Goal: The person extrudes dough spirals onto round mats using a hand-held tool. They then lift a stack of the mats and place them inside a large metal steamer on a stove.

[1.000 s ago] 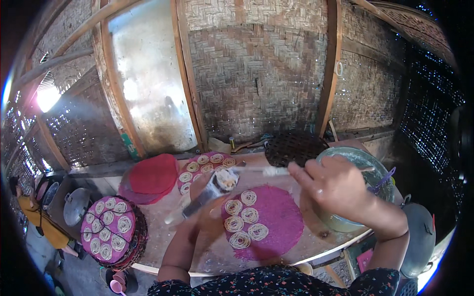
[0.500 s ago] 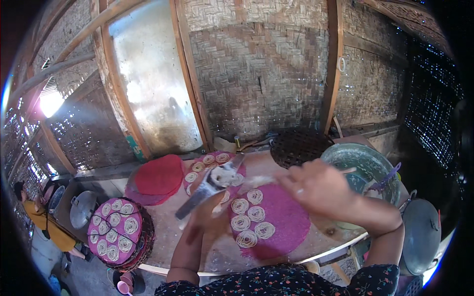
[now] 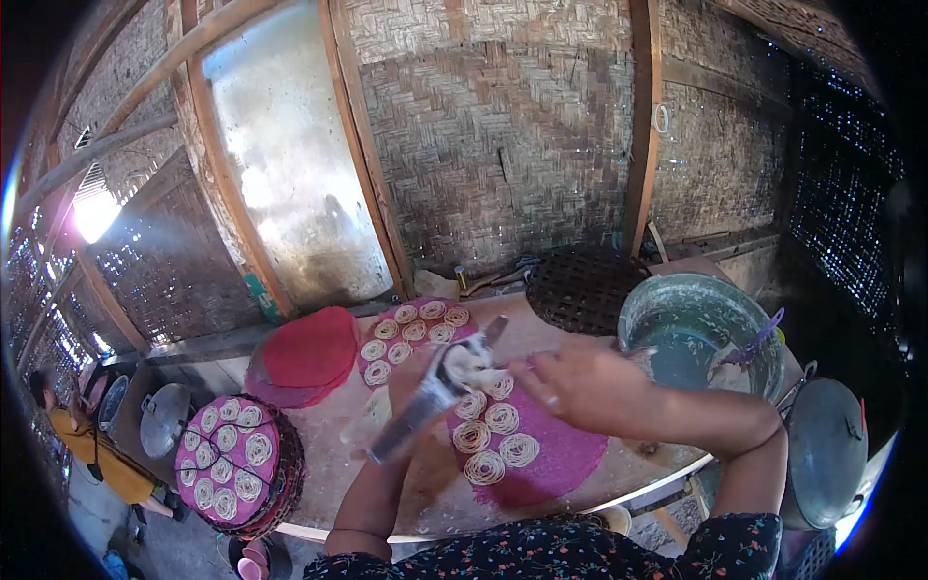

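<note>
My left hand [image 3: 408,375] is closed round a metal two-armed press [image 3: 416,418] held tilted above the table; the press hides part of the fingers. White batter [image 3: 466,360] fills and smears its cup. My right hand [image 3: 570,387], wearing a ring, grips what looks like a spoon, its light handle end [image 3: 642,356] poking out behind the hand. The spoon's white-coated front meets the press cup; its shape is unclear. Below lies a round magenta sheet [image 3: 556,454] with several pale noodle-like coils [image 3: 502,418] on its left side; its right side is bare.
A green basin [image 3: 691,290] with white residue and a purple-handled utensil [image 3: 764,333] stands right, a dark woven tray [image 3: 585,285] behind. Red sheets [image 3: 311,348] and another coil-covered sheet [image 3: 411,333] lie left. A tied coil-topped stack [image 3: 227,459] stands front left; a person [image 3: 92,445] is beyond.
My right hand has moved left, away from the basin, bringing the spoon to the press cup. My left hand has shifted the press slightly right and nearer to me.
</note>
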A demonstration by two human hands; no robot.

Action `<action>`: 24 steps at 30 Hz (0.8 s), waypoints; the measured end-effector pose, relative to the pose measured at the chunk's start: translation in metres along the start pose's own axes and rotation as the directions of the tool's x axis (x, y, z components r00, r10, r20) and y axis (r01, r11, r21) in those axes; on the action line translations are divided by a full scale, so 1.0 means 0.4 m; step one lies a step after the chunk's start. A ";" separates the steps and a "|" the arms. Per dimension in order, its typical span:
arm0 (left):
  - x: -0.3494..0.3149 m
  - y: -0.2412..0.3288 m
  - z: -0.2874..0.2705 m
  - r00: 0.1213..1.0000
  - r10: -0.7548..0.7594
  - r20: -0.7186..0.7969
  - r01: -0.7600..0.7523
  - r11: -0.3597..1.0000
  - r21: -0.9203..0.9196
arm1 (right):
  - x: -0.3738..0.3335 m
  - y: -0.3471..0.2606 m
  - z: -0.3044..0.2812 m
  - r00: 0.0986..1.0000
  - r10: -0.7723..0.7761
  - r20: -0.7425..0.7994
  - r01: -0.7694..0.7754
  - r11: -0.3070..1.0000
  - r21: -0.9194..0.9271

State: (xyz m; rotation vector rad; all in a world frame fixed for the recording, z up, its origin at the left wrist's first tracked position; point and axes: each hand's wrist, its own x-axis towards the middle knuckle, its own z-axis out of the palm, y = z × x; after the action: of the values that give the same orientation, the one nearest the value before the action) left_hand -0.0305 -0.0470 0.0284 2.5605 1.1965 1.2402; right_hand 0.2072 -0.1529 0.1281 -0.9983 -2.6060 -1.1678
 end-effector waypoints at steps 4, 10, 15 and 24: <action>-0.016 -0.020 -0.036 0.995 -0.089 -0.046 0.070 0.946 -0.315 | -0.025 0.038 -0.008 0.969 0.247 0.022 -0.243 0.931 0.272; 0.005 0.008 0.008 0.997 -0.011 -0.075 -0.002 0.985 -0.172 | 0.028 -0.173 0.203 0.740 0.666 0.096 -0.483 0.426 0.765; 0.005 -0.018 0.019 0.968 -0.194 -0.161 0.097 0.876 -0.473 | -0.065 -0.156 0.162 0.746 0.478 0.464 -0.576 0.113 0.809; 0.040 0.016 0.072 0.999 0.036 0.033 -0.026 0.963 -0.269 | -0.093 -0.177 0.182 0.688 0.561 0.461 -0.523 -0.058 0.851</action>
State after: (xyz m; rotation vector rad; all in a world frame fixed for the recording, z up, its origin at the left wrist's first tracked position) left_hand -0.0005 -0.0331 0.0216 2.4008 0.9123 1.2569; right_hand 0.2039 -0.1555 0.0200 -1.3213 -1.7508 0.7028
